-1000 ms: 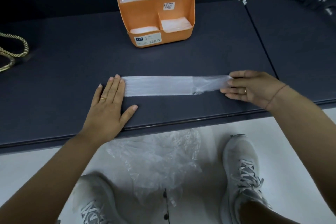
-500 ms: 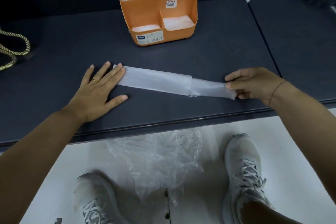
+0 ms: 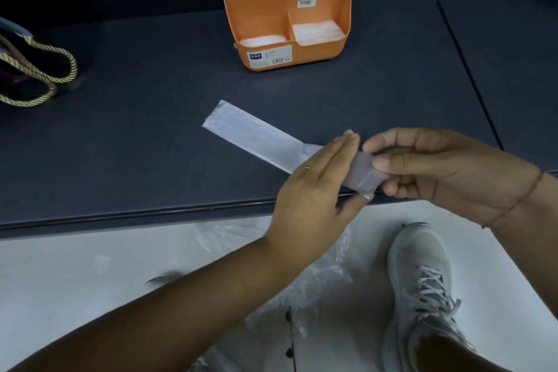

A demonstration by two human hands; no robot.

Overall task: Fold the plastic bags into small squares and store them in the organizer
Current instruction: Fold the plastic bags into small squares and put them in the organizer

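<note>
At the table (image 3: 151,145) edge: bag, folded to a strip (image 3: 256,136), both hands at its near end.
Strip's long axis runs diagonally: far end flat on the table up and to the left, near end raised at the table edge. Right hand (image 3: 447,169) pinches the near end, thumb over, fingers curled under. Left hand (image 3: 311,190) lies on the strip just beside it, fingers (image 3: 335,154) straight; a thumb tip shows below the near corner, but whether it clamps, cannot tell. The free length therefore lies away from both hands, to the left hand's side. Likely next: fold crosswise from the near end toward the far. Organizer (image 3: 259,24) stands well beyond, folded bags already in its compartments.
</note>
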